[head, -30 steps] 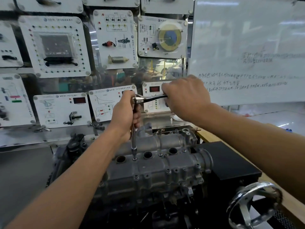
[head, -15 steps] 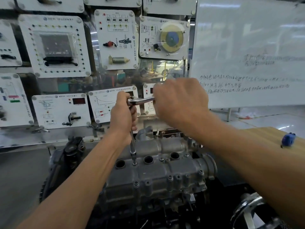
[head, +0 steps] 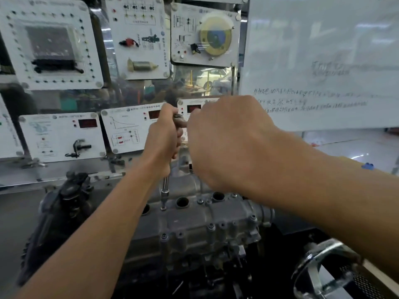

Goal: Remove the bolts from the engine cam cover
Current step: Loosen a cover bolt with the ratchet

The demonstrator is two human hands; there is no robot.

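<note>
Both forearms reach forward over the grey cam cover (head: 194,219), left hand (head: 163,139) wrapped round the upright ratchet extension (head: 165,187) seated on a top bolt (head: 163,208), right hand (head: 228,145) curled over the ratchet handle (head: 178,118).

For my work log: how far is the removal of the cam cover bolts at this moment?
Done: no removed bolt is visible. In hand: the left hand grips the extension bar, its socket down on the cam cover; the right hand holds the ratchet. Left: front-edge bolts still sit in place.
</note>
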